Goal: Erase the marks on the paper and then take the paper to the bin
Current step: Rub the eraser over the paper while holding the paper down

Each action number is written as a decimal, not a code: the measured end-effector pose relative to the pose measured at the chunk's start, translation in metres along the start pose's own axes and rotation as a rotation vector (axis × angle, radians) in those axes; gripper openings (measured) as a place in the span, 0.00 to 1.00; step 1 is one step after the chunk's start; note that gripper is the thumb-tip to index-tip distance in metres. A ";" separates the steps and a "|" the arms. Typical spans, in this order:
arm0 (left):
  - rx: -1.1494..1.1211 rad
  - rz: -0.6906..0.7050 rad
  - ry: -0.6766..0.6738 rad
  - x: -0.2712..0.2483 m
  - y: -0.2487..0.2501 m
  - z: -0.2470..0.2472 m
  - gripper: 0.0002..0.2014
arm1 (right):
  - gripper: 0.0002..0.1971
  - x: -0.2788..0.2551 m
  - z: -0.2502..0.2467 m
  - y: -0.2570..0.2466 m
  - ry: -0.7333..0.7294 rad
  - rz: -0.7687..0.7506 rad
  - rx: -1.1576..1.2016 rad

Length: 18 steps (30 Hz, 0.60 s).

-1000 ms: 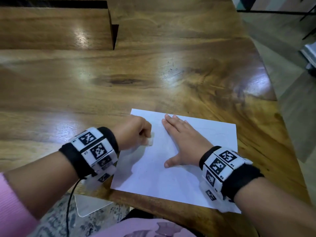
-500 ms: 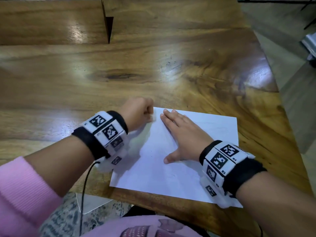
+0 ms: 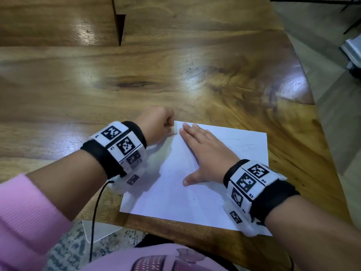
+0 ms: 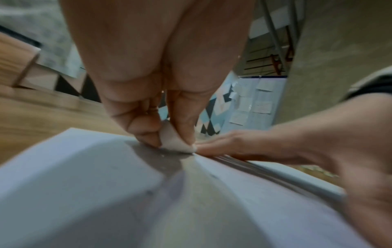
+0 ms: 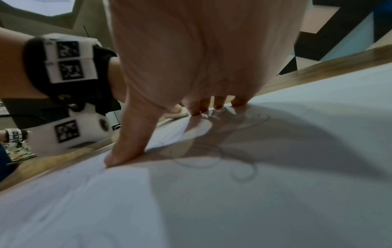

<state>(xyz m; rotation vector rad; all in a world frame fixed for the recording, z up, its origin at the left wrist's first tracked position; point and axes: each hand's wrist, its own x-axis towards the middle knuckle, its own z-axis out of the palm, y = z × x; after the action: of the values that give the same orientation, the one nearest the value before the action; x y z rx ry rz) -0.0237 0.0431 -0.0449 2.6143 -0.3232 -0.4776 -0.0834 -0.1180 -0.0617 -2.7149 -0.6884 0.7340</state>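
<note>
- The sheet of white paper [image 3: 195, 192] lies flat on the wooden bench [image 3: 175, 75], at its near edge, with one near corner reaching just past that edge.
- The left hand [image 3: 156, 124] is clenched into a fist at the paper's far left corner; in the left wrist view its thumb and fingers pinch a small white eraser [image 4: 176, 141], whose lower end touches the paper.
- The right hand [image 3: 207, 153] lies flat on the paper, palm down, fingers straight and together, thumb spread to the side; it grasps nothing and presses the sheet against the bench.
- The fingertips [image 3: 185, 130] of the right hand lie just beside the eraser.
- In the right wrist view faint looping pencil marks [image 5: 239, 161] show on the paper under and near the palm; a very faint mark also shows in the head view near the right edge of the sheet.
- Both wrists carry black bands with white blocks of square black-and-white markers; a black cable [image 3: 95, 222] hangs down from the left one.
- A pink sleeve [image 3: 25, 212] covers the left forearm.
- The bin shows in none of the views.
</note>
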 end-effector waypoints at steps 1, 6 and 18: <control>0.020 0.026 -0.031 -0.007 0.001 0.003 0.04 | 0.63 0.000 0.000 0.000 0.000 0.000 0.002; 0.083 0.100 -0.285 -0.044 -0.005 0.014 0.10 | 0.64 0.000 0.000 -0.001 0.005 0.003 0.014; 0.034 0.019 -0.122 -0.035 -0.009 0.011 0.15 | 0.64 0.000 -0.001 -0.001 0.006 0.009 -0.001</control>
<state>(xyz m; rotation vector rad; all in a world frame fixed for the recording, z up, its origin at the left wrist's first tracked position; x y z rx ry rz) -0.0581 0.0571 -0.0490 2.6178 -0.3986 -0.6321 -0.0833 -0.1176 -0.0607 -2.7215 -0.6763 0.7275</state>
